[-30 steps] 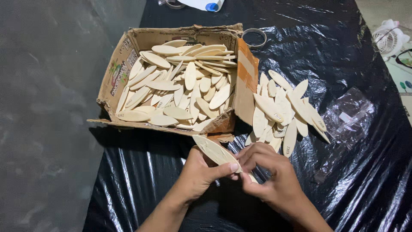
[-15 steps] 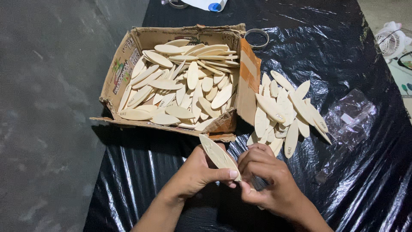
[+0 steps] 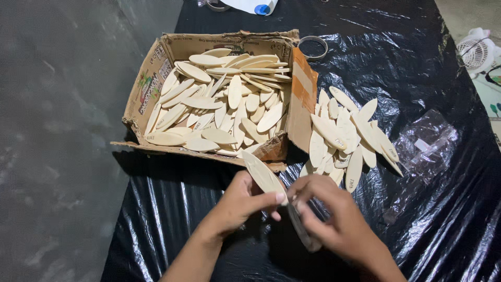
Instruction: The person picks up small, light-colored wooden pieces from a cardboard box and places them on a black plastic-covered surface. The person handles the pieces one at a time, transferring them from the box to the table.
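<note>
My left hand [image 3: 244,201] pinches a pale oval wooden piece [image 3: 261,172] that points up and to the left, just in front of the cardboard box [image 3: 151,78]. My right hand [image 3: 334,219] touches the same piece near its lower end and holds a darker flat strip [image 3: 302,232] that sticks out below its fingers. The box is full of several similar pale oval pieces [image 3: 224,104]. A loose pile of oval pieces [image 3: 344,136] lies on the black plastic sheet [image 3: 417,68] right of the box, just beyond my right hand.
A crumpled clear plastic bag [image 3: 425,143] lies right of the pile. A tape ring [image 3: 313,47] sits behind the box's torn flap. A small white fan [image 3: 477,52] stands at the far right edge. Grey floor [image 3: 57,141] lies left of the sheet.
The oval piece has tilted more upright in my left hand. My right hand has shifted lower, and the dark strip now shows below its fingers.
</note>
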